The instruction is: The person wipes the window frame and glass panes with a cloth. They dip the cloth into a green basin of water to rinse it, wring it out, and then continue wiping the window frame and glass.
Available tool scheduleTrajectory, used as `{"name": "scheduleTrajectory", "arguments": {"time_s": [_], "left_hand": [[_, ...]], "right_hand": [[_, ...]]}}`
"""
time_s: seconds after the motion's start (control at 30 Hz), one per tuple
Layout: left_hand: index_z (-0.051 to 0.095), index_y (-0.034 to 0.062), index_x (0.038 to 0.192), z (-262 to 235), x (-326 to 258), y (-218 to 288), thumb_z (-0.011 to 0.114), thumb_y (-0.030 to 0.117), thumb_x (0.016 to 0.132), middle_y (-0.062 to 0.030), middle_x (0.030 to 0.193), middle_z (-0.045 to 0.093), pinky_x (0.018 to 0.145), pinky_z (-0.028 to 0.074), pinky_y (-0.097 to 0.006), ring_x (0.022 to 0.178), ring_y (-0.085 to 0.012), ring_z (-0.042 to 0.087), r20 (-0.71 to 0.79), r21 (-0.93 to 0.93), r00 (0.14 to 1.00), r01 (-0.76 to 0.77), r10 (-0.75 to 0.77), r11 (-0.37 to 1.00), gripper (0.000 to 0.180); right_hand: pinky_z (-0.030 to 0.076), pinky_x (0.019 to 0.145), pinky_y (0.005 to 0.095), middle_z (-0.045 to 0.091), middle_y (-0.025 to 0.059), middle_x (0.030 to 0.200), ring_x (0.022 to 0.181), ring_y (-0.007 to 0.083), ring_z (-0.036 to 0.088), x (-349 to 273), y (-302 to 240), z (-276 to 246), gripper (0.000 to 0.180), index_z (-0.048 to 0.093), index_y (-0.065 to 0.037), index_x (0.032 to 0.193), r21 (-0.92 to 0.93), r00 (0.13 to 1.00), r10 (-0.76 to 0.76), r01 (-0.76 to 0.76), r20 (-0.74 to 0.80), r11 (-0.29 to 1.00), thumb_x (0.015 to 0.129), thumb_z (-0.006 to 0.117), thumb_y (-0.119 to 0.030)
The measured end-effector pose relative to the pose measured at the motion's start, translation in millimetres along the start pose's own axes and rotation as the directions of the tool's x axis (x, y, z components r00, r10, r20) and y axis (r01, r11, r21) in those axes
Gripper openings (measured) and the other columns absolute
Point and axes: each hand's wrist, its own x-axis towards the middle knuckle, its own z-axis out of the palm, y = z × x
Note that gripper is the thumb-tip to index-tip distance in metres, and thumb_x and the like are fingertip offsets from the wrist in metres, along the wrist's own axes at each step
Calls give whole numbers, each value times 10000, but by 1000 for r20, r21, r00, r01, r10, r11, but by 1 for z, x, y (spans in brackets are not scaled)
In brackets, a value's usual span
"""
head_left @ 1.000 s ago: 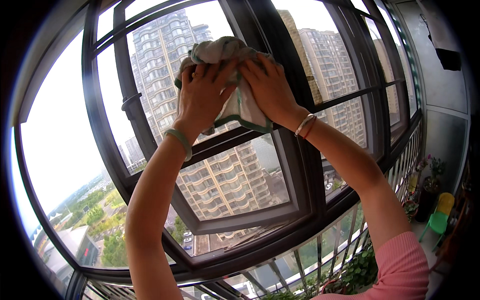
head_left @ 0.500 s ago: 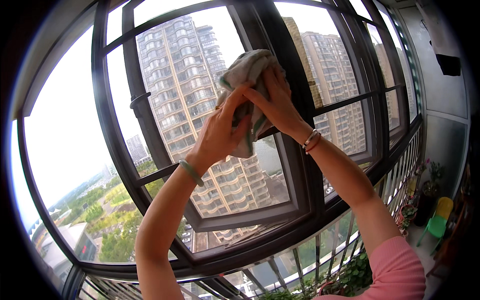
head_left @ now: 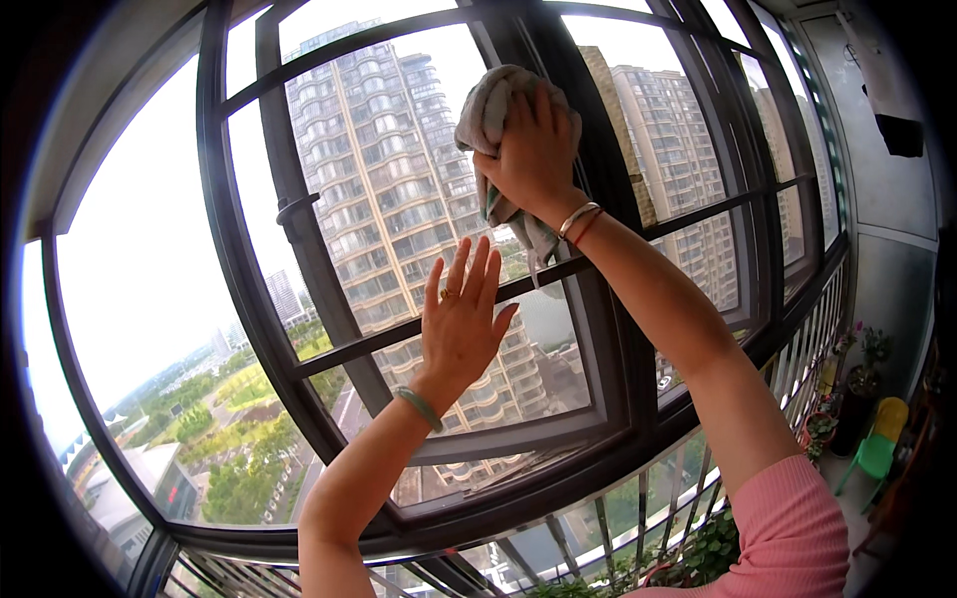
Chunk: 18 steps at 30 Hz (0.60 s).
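A bunched, pale grey cloth (head_left: 488, 112) with a green edge is pressed toward the dark window frame (head_left: 595, 149) at upper centre. My right hand (head_left: 538, 154) is wrapped over it, and the cloth's loose end hangs below toward the horizontal bar. Lower and to the left, my left hand (head_left: 461, 329) is raised in front of the window glass with its fingers stretched out and nothing in it. Whether its palm touches the pane or the bar, I cannot tell. A green bangle circles my left wrist; a silver bracelet and a red cord circle the right.
A metal railing (head_left: 604, 528) runs along below the window, with leafy plants (head_left: 703, 553) behind my right sleeve. On the right stand flowerpots (head_left: 819, 429) and a green and yellow chair (head_left: 877, 453). A window handle (head_left: 297, 207) sticks out on the left frame.
My left hand has let go of the cloth and dropped lower, its fingers now stretched out. My right hand has moved the cloth slightly upward along the frame.
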Motion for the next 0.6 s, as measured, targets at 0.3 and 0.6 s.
{"name": "scheduleTrajectory", "arguments": {"time_s": [0.3,0.6], "left_hand": [[462,125,1465,7,-9,1,655,246,933,-49,1575,384,1107,295,-443,1475,-233,307,-46,88,998,-45,49,995,579],[477,149,1456,18,-10,-1,678,96,861,-28,1575,394,1023,322,-399,1450,-199,346,-117,120,990,-61,75,991,631]], "right_hand": [[304,1090,563,602,199,1293,1325,440,415,82,25,39,587,652,-4,1180,-65,999,14,-16,-37,998,775,739,-420],[365,996,503,631,133,1227,1282,332,462,49,27,-8,459,672,-46,1110,2,982,30,-31,188,1000,759,770,-326]]}}
